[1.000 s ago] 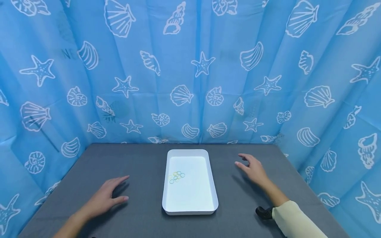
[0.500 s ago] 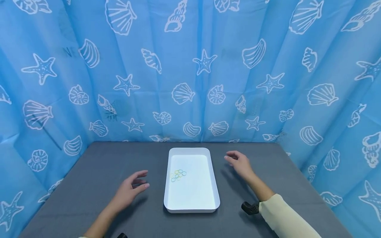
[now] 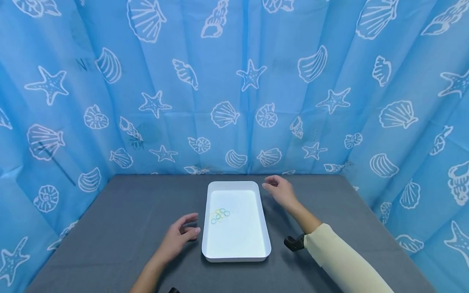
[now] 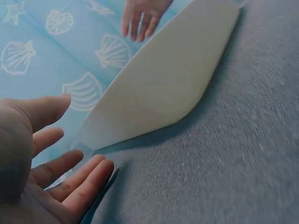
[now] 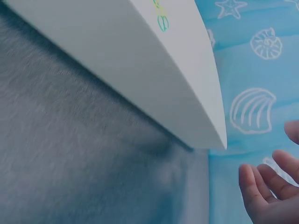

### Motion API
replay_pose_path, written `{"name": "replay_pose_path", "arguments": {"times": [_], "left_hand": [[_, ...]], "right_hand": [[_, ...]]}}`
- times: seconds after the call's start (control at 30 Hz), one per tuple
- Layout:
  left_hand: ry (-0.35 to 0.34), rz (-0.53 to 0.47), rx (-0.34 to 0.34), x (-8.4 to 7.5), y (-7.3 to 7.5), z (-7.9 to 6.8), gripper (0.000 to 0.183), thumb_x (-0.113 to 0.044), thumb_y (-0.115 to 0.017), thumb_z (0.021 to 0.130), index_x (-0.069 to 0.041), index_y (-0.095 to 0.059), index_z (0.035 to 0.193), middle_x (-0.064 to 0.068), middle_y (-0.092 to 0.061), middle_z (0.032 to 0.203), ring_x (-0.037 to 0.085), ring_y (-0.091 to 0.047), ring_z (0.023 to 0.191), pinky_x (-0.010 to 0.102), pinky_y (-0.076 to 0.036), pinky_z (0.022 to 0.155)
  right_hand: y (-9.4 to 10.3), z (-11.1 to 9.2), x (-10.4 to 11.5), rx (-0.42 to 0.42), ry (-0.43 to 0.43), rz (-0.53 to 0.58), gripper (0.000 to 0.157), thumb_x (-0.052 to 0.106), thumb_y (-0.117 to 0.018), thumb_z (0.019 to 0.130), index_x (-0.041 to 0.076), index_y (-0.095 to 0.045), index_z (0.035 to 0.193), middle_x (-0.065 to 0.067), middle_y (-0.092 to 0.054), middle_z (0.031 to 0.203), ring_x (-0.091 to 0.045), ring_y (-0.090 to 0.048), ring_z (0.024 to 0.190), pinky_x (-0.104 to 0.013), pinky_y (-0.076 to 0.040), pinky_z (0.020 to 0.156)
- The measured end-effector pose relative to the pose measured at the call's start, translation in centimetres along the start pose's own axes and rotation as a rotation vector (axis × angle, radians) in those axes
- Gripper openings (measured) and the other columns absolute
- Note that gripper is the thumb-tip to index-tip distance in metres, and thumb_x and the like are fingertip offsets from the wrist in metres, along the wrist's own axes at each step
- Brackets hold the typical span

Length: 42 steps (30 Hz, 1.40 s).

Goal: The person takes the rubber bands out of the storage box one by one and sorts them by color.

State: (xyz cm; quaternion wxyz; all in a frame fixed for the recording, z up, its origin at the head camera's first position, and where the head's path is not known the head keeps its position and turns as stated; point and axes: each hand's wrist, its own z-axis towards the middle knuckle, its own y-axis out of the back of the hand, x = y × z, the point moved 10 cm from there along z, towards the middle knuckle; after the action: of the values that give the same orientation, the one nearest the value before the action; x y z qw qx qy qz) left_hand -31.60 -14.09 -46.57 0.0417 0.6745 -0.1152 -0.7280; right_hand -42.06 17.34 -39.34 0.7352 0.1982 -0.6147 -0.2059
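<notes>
A white rectangular tray (image 3: pixel 236 259) lies on the grey table, its long side running away from me. Several small green, yellow and blue rings (image 3: pixel 218 216) are grouped at the left inside it. My left hand (image 3: pixel 176 238) is just left of the tray, thumb and fingers apart with nothing between them. Off the tray's far right corner is my right hand (image 3: pixel 283 192), its fingers loosely bent and holding nothing. In the left wrist view the left fingers (image 4: pixel 86 184) point at the tray's outer wall (image 4: pixel 159 79). The right wrist view shows the right fingers (image 5: pixel 264 184) beyond the tray's corner (image 5: pixel 210 135).
A grey cloth covers the table (image 3: pixel 121 211). Blue curtains (image 3: pixel 234 81) printed with white shells and starfish hang behind it and along both sides. A black strapped device (image 3: pixel 294 243) sits at the right wrist, by the pale sleeve (image 3: pixel 337 252).
Both hands have moved in toward the tray, the left one rightward and the right one leftward and slightly farther away. Tray and rings stay in place on the table.
</notes>
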Motion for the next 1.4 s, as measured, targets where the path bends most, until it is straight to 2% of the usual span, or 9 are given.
{"name": "replay_pose_path", "arguments": {"times": [0.1,0.23,0.4,0.53,0.77,0.93,1.07,1.23,1.4], "left_hand": [[0.017,-0.041,0.005,0.4,-0.1,0.2,0.047,-0.019,-0.061,0.081,-0.011,-0.044,0.124,0.014,-0.046,0.119,0.023,-0.056,0.091,0.031,-0.047,0.068],[0.048,-0.048,0.033,0.9,-0.4,0.5,0.050,-0.023,-0.061,0.080,-0.013,-0.042,0.125,0.014,-0.046,0.119,0.023,-0.056,0.090,0.033,-0.047,0.069],[0.040,-0.083,0.071,0.6,-1.3,0.6,0.050,-0.023,-0.060,0.081,-0.014,-0.041,0.127,0.014,-0.042,0.122,0.025,-0.056,0.091,0.035,-0.046,0.070],[0.036,-0.088,0.068,0.3,-1.7,0.7,0.050,-0.023,-0.061,0.080,-0.016,-0.043,0.126,0.012,-0.042,0.124,0.026,-0.056,0.091,0.035,-0.046,0.069],[0.063,-0.068,0.061,0.5,-1.8,0.9,0.050,-0.024,-0.063,0.079,-0.016,-0.045,0.125,0.011,-0.042,0.124,0.024,-0.055,0.090,0.034,-0.046,0.070],[0.053,-0.050,0.077,0.5,-1.9,0.9,0.046,-0.022,-0.062,0.079,-0.014,-0.048,0.122,0.012,-0.044,0.121,0.023,-0.055,0.088,0.034,-0.046,0.071],[0.046,-0.047,0.092,0.7,-2.0,0.9,0.045,-0.022,-0.062,0.079,-0.013,-0.050,0.122,0.012,-0.045,0.121,0.023,-0.054,0.089,0.032,-0.046,0.071],[0.027,-0.035,0.100,0.8,-2.0,1.0,0.045,-0.022,-0.062,0.079,-0.013,-0.050,0.121,0.011,-0.045,0.122,0.022,-0.054,0.087,0.031,-0.046,0.070],[0.009,-0.014,0.107,0.9,-2.5,1.0,0.045,-0.021,-0.063,0.079,-0.013,-0.051,0.121,0.011,-0.046,0.122,0.021,-0.055,0.085,0.030,-0.046,0.069]], "right_hand": [[-1.3,0.5,0.8,0.036,-0.008,-0.003,0.031,0.024,-0.057,0.083,0.005,-0.054,0.108,-0.008,-0.055,0.101,-0.021,-0.055,0.089,-0.032,-0.047,0.068],[-3.2,1.0,1.6,0.084,-0.020,-0.001,0.031,0.024,-0.059,0.082,0.006,-0.055,0.106,-0.006,-0.056,0.099,-0.020,-0.056,0.086,-0.030,-0.047,0.065],[-5.7,1.2,2.2,0.140,-0.046,-0.019,0.031,0.026,-0.061,0.080,0.009,-0.056,0.105,-0.005,-0.055,0.099,-0.019,-0.055,0.086,-0.029,-0.047,0.066],[-8.0,1.0,2.8,0.227,-0.055,-0.028,0.035,0.027,-0.060,0.081,0.008,-0.055,0.110,-0.006,-0.054,0.101,-0.021,-0.054,0.086,-0.031,-0.046,0.067],[-11.5,0.2,3.4,0.385,-0.102,0.049,0.039,0.025,-0.060,0.081,0.003,-0.053,0.112,-0.007,-0.057,0.097,-0.025,-0.055,0.090,-0.037,-0.045,0.073],[-12.9,0.5,3.3,0.384,-0.125,0.089,0.036,0.023,-0.060,0.081,0.003,-0.053,0.111,-0.005,-0.058,0.092,-0.027,-0.056,0.089,-0.036,-0.045,0.071],[-14.1,0.9,2.6,0.382,-0.124,0.106,0.032,0.018,-0.063,0.079,0.002,-0.056,0.106,-0.005,-0.059,0.083,-0.025,-0.058,0.079,-0.034,-0.047,0.066],[-15.1,0.9,1.6,0.418,-0.083,0.022,0.021,0.016,-0.065,0.076,0.006,-0.060,0.094,-0.004,-0.058,0.074,-0.018,-0.055,0.065,-0.029,-0.045,0.059],[-15.4,0.6,1.5,0.464,0.045,-0.112,0.009,0.013,-0.066,0.076,0.010,-0.062,0.083,0.000,-0.056,0.071,-0.012,-0.049,0.062,-0.025,-0.041,0.055]]}}
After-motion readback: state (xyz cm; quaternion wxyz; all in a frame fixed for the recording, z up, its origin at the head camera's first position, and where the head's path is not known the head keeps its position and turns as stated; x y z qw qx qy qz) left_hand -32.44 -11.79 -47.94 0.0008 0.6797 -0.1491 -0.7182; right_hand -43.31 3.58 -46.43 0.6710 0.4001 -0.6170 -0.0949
